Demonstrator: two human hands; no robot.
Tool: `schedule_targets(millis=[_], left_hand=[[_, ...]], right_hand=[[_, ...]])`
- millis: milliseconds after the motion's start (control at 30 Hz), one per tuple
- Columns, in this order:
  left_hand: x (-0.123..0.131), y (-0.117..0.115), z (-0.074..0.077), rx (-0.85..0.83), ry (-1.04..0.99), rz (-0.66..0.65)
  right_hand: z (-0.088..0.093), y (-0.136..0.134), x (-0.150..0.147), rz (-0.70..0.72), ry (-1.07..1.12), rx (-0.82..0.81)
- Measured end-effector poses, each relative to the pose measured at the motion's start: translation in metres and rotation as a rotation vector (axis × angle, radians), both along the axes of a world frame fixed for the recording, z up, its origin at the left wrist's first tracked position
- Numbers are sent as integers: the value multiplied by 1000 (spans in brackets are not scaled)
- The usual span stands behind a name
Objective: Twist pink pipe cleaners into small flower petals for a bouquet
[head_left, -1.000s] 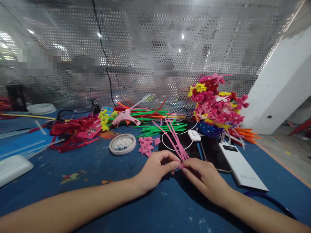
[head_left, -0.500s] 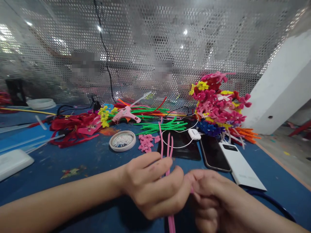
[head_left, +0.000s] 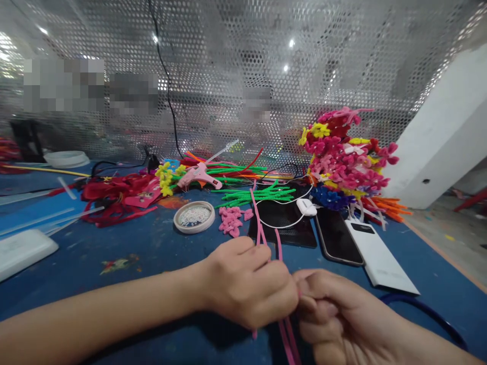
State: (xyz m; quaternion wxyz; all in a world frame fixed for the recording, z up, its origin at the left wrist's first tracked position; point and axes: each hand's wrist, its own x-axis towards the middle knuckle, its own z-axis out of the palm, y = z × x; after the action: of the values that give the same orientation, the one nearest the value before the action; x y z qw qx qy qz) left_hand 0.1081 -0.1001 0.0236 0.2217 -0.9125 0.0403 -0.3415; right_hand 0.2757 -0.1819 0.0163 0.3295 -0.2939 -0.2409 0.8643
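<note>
Pink pipe cleaners (head_left: 279, 244) pass through my left hand (head_left: 251, 284), which is closed round them; their ends stick out above and below the fist. My right hand (head_left: 323, 309) meets it on the right, thumb and forefinger pinched on a small pink bit that shows between the two hands. Most of that pink piece is hidden by the fingers. Beyond my left hand lies a small heap of pink twisted pieces (head_left: 230, 221), beside a round dish of white beads (head_left: 194, 217).
Green pipe cleaners (head_left: 262, 194) and a pink glue gun (head_left: 200, 176) lie at the back. Right of them are a dark phone (head_left: 337, 237), a white power bank (head_left: 382, 258) and a pile of fuzzy flowers (head_left: 346, 162). Red ribbons (head_left: 114, 195) lie left.
My left hand has closed more tightly and turned slightly, and the pink pipe cleaners in it have shifted and spread apart. The view has moved a little. My right hand keeps its pinch.
</note>
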Motion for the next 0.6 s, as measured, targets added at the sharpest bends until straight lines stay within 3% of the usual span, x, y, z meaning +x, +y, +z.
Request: schedule_targets(millis=[67,167,233,300,367,433,467,533,600], left_hand=[[4,-4,1,-181,8,55],[11,-12,4,-732,118,149],[16,-13,5,-1233,187,188],[20,-11,3,-1799,226,167],[23,-8,-1,-2314,300,115],[24,-7,-4,-2640,406,99],[25,-7,-5,-2707,455,95],[25,-8,-5,-2628,437,102],[23,-7,-2,-2217,280,177]], right_hand=[[-3,2,2,-120,-160,147],[-4,7,8,-190,-635,600],[-3,10,13,-239,-1056,1115],[-3,13,18,-275,-1398,1728],[-4,15,22,-235,-1518,2257],[-6,17,27,-151,-1491,2551],[-6,19,28,-118,-1464,2597],[-7,21,30,-146,-1449,2446],[-5,24,30,-246,-1488,2132]])
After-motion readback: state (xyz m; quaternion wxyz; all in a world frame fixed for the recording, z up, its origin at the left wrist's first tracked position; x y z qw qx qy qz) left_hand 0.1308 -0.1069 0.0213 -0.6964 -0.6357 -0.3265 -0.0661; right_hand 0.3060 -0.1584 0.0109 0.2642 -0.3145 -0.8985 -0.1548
